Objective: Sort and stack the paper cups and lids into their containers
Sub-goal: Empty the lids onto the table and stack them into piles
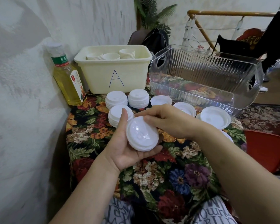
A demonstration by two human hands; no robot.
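My left hand cups a small stack of white plastic lids, palm up, thumb along the stack's left edge. My right hand reaches over from the right and pinches the stack's top rim with its fingertips. More lid stacks stand on the floral tablecloth behind my hands, and other lids lie to the right. The cream bin marked "A" holds stacked paper cups. Beside it stands the clear ribbed plastic bin, with nothing in it.
A bottle of yellow liquid stands against the white wall at the left. A red object sits at the table's right edge. Behind the bins are a dark bag, a plant and a stair railing; a person's legs show far right.
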